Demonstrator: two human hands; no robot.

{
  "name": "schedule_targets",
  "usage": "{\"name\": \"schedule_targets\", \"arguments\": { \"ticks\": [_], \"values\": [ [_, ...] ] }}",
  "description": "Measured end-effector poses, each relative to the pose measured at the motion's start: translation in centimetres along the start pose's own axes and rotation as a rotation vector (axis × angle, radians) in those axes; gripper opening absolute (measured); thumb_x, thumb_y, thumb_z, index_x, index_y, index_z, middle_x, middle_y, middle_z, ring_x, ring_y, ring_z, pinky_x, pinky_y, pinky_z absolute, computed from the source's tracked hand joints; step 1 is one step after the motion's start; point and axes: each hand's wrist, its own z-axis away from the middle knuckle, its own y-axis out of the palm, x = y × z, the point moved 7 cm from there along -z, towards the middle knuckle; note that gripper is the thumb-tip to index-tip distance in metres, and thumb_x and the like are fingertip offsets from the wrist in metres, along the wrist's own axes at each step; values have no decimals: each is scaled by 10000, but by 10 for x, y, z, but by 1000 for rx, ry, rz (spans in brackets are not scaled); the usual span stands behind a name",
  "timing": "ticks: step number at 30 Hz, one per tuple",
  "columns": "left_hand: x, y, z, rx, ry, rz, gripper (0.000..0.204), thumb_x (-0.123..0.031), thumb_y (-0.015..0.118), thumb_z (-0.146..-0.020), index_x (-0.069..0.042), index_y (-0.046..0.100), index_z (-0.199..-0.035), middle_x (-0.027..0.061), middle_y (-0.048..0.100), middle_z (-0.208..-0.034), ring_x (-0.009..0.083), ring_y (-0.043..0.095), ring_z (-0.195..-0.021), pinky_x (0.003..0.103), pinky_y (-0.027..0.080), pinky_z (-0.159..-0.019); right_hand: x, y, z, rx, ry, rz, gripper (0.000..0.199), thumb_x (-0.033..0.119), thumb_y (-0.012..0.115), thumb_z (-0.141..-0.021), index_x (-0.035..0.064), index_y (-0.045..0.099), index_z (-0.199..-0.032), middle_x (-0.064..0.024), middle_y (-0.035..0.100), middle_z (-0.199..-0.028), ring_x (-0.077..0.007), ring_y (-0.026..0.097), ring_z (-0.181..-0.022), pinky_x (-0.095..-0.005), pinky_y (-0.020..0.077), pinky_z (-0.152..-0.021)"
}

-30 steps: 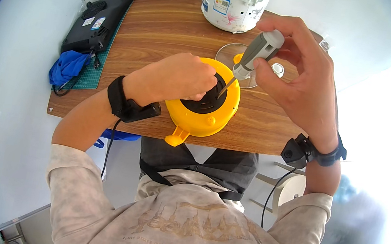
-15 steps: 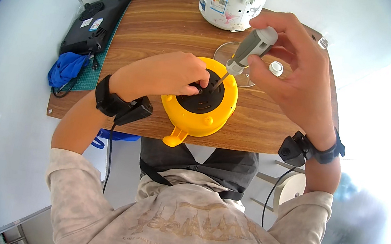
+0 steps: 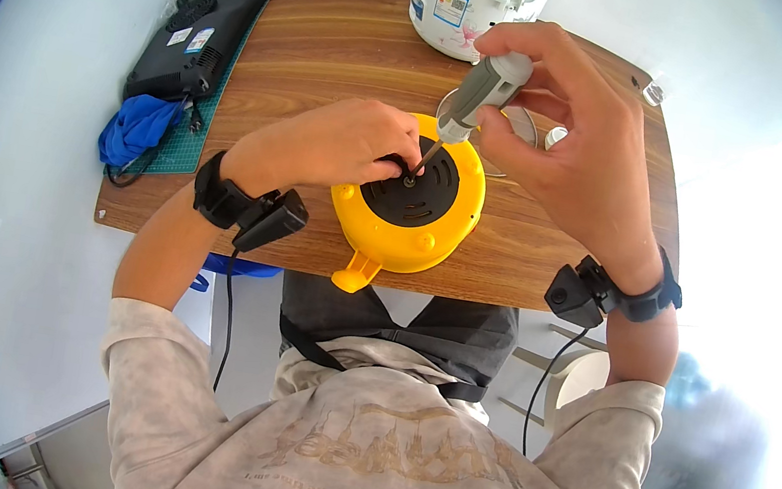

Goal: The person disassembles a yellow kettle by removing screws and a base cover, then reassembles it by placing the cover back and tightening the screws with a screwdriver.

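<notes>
On the wooden table in front of me lies a round yellow appliance (image 3: 459,229), with its short handle (image 3: 353,276) pointing toward me. Its upward side has small yellow feet and a slotted black disc (image 3: 434,195). My right hand (image 3: 583,142) grips a grey-handled screwdriver (image 3: 479,96), tilted, its shaft running down to the middle of the disc. A small screw head or hole (image 3: 409,182) shows there, by the tip. My left hand (image 3: 365,145) reaches across the yellow rim, fingers pinched together beside the tip. What they hold, if anything, is hidden.
At the back stands a white rice cooker (image 3: 434,23). A glass lid (image 3: 522,126) and a small white knob (image 3: 556,138) lie behind my right hand. To the left, a black flat appliance (image 3: 160,63) and a blue cloth (image 3: 137,131) rest on a green mat (image 3: 185,148).
The screwdriver and my right hand have moved left, bringing the tip to the disc's centre beside my left fingers. The whole view has shifted slightly.
</notes>
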Motion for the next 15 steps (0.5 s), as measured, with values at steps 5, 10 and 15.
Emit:
{"name": "schedule_targets", "arguments": {
  "ticks": [5,10,15],
  "values": [
    [-1,1,1,-16,19,-62,137,-71,670,-886,-26,729,-1001,91,671,-990,281,651,-937,365,536,-850,0,-2,1,-4,6,19,374,-8,675,-849,72,647,-1214,-66,721,-1101,-178,733,-998,-336,592,-960],
    [0,4,2,-20,18,-74,138,-106,647,-909,-32,725,-995,81,672,-988,270,648,-930,360,531,-842,0,-1,0,9,13,21,361,-6,684,-858,63,646,-1211,-80,719,-1081,-181,733,-1009,-336,596,-956],
    [0,4,3,-35,35,-81,149,-120,626,-920,-44,727,-999,72,674,-987,264,644,-941,365,526,-847,3,0,-1,7,5,45,361,-6,694,-857,55,646,-1210,-83,720,-1076,-184,734,-1010,-337,595,-956]
  ]
}}
